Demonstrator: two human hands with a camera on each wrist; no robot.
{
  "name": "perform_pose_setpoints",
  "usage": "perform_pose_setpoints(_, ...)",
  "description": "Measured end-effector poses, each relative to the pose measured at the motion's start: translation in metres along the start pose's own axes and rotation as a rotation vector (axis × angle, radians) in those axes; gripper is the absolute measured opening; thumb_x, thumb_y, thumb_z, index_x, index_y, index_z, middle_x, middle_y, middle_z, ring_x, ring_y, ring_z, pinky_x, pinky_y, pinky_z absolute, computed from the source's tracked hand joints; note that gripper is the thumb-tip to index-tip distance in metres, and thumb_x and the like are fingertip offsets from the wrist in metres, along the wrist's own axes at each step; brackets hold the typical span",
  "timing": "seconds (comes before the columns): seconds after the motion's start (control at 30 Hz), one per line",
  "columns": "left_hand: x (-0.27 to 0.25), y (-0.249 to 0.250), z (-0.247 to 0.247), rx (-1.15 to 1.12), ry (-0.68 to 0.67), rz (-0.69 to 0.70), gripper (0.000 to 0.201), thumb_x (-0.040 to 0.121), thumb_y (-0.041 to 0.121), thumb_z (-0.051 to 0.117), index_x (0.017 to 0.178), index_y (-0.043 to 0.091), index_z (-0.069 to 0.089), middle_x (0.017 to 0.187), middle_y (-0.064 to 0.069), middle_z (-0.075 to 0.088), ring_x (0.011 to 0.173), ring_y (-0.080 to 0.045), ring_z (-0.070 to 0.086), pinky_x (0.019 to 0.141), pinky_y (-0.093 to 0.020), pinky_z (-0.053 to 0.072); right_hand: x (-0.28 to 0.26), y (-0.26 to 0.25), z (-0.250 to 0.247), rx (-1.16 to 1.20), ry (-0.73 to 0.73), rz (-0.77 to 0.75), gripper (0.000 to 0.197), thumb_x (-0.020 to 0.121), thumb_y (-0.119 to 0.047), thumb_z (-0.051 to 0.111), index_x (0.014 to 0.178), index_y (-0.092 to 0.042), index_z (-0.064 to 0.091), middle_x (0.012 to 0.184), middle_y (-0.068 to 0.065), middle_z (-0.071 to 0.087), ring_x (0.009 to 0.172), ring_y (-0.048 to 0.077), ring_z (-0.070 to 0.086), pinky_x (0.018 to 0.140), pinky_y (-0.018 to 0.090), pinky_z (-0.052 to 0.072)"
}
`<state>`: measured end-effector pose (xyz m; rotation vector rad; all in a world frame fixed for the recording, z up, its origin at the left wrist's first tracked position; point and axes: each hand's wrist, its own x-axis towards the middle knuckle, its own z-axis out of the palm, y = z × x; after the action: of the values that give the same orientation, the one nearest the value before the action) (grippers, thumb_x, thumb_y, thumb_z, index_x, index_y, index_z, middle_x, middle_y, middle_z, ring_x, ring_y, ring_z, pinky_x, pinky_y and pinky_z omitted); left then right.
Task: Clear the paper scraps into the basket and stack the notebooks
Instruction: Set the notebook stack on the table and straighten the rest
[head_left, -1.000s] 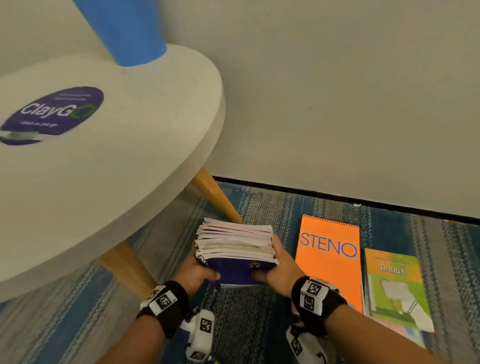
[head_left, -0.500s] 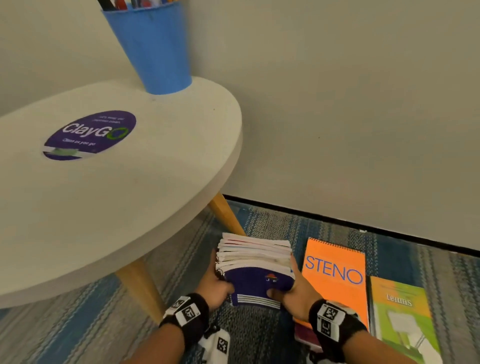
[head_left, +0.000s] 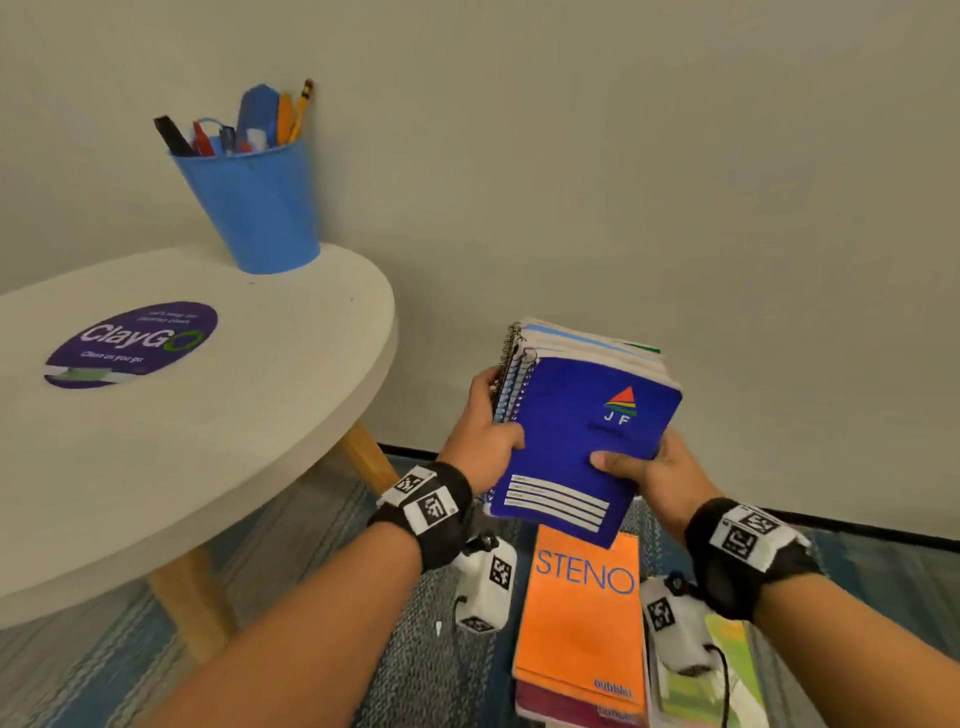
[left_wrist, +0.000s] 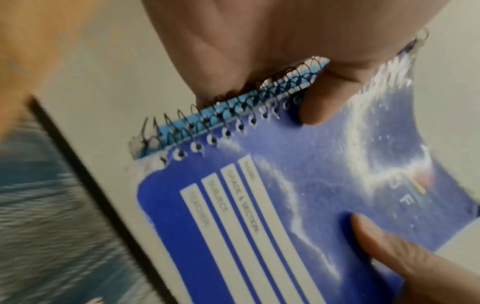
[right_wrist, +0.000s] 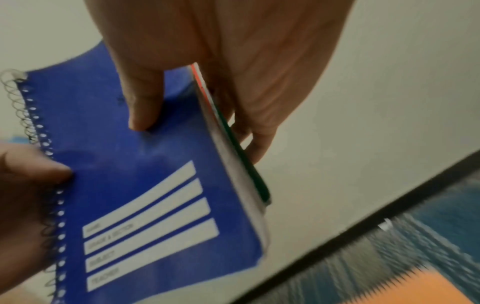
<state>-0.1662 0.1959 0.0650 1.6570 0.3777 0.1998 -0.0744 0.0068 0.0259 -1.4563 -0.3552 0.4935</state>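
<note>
Both hands hold a stack of spiral notebooks (head_left: 576, 431) in the air, a blue JF cover (left_wrist: 298, 216) facing me. My left hand (head_left: 483, 431) grips the spiral side, thumb on the cover (left_wrist: 322, 98). My right hand (head_left: 649, 467) grips the open-page side, thumb pressed on the cover (right_wrist: 145, 102) and fingers behind the stack. Below them on the carpet lies an orange STENO pad (head_left: 582, 613) on top of other pads, with a green notebook (head_left: 727, 675) to its right. No paper scraps show in any view.
A round white table (head_left: 208, 415) with wooden legs stands to the left, bearing a purple ClayGo sticker (head_left: 130, 343) and a blue bucket of pens (head_left: 254, 197). A plain wall with a dark baseboard lies ahead. Striped blue carpet (head_left: 415, 649) covers the floor.
The stack has been lifted off the carpet by both hands and turned so its blue cover faces up. My view has risen, bringing the blue bucket fully into sight.
</note>
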Motion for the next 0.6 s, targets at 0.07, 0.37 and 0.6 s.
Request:
perform_pose_setpoints(0.07,0.009,0.037,0.019,-0.074,-0.012,0.041,0.061,0.087,-0.005,0.047,0.131,0.033,0.03,0.116,-0.008,0.058,0.088,-0.024,0.067,0.068,-0.039,0.058,0.0,-0.029,-0.009,0.055,0.066,-0.057,0.053,0.072,0.004,0.073,0.122,-0.001,0.055,0.108,0.013,0.072,0.092,0.035,0.071,0.068,0.038,0.058)
perform_pose_setpoints(0.37,0.03,0.213,0.025,0.235,0.255,0.22,0.032,0.088,0.009,0.046,0.119,0.007,0.049,0.101,-0.007,0.059,0.076,-0.022,0.055,0.066,-0.03,0.046,0.002,-0.182,0.003,0.153,0.174,-0.352,0.041,0.084,-0.005,0.056,0.122,-0.014,0.043,0.116,0.009,0.066,0.102,0.036,0.067,0.083,0.056,0.055)
perform_pose_setpoints(0.6,-0.037,0.307,-0.12,0.414,0.193,0.2,0.009,0.069,0.016,0.053,0.067,0.009,0.048,0.07,-0.019,0.045,0.061,-0.029,0.04,0.061,-0.029,0.036,-0.005,-0.268,0.127,0.199,-0.167,-0.364,0.033,0.092,-0.01,0.049,0.125,-0.006,0.051,0.109,0.007,0.071,0.087,0.024,0.073,0.07,0.036,0.058)
